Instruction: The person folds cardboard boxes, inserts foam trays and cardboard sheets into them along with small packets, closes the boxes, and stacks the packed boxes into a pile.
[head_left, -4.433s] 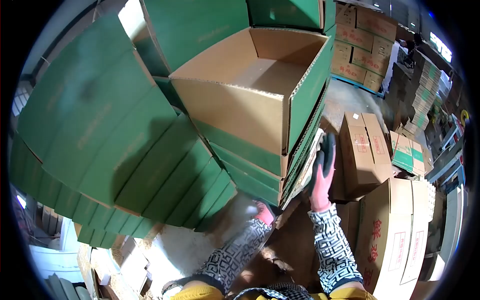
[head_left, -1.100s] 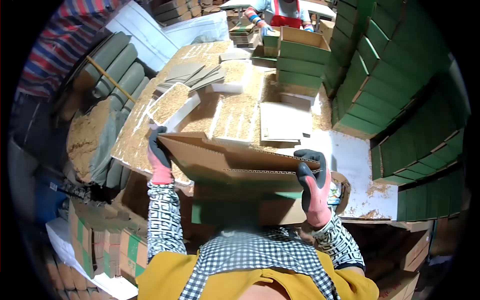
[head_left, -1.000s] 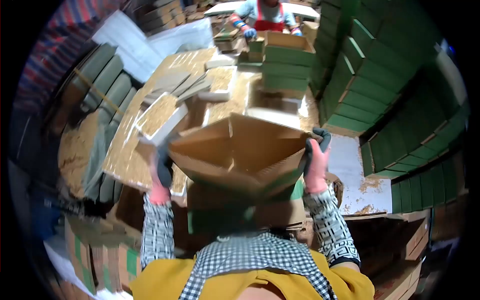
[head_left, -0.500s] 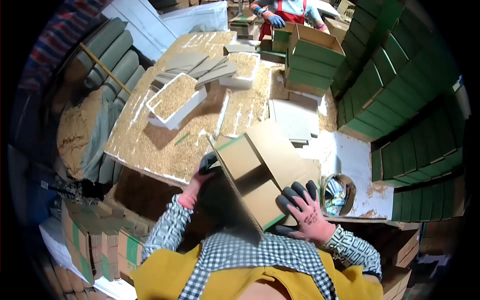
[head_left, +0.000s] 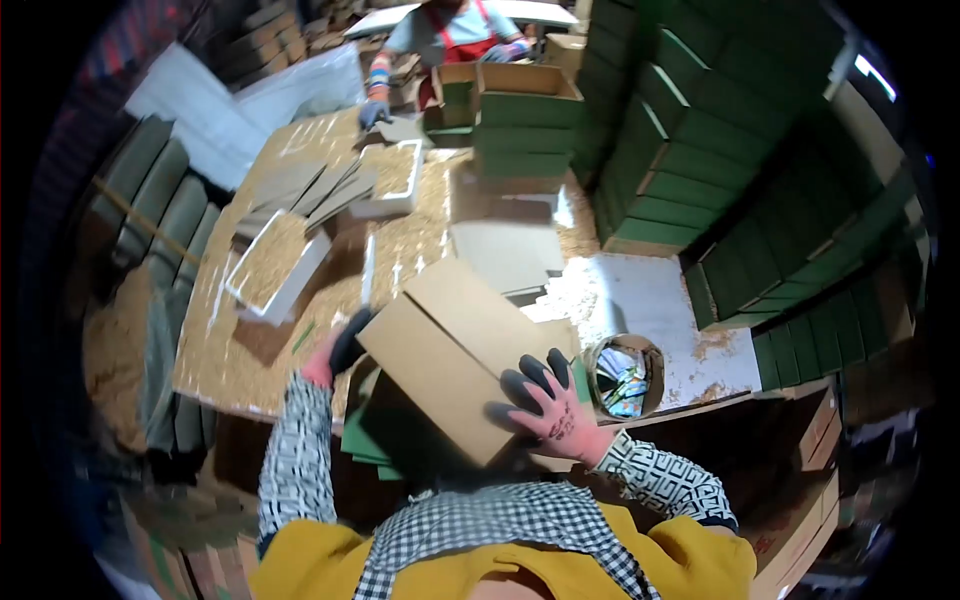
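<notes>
At the left edge of the frame, grey-green rolls point(head_left: 150, 200) lie side by side, and just right of them a layer of straw-coloured bits point(head_left: 215, 345) spreads towards the centre. On this layer, at middle left, stands a white box point(head_left: 300, 280) filled with similar bits, near overlapping grey sheets point(head_left: 335, 192). Below, left of centre, the left hand point(head_left: 337, 352), gloved in pink and dark grey, touches the left corner of a brown carton point(head_left: 445, 355); whether its grip is clamped there I cannot tell. The carton sits slanted at lower centre, a narrow gap between its two flaps. At top centre a person in a red apron point(head_left: 465, 35) stands behind a stack of green boxes point(head_left: 522, 145). Lower, right of centre, the right hand point(head_left: 562, 415) rests on the carton, its grip spread apart, fingers fanned. Farther right, a round container point(head_left: 652, 378) of colourful packets stands on the tabletop point(head_left: 685, 315), beneath taller green stacks point(head_left: 680, 150) at upper right
</notes>
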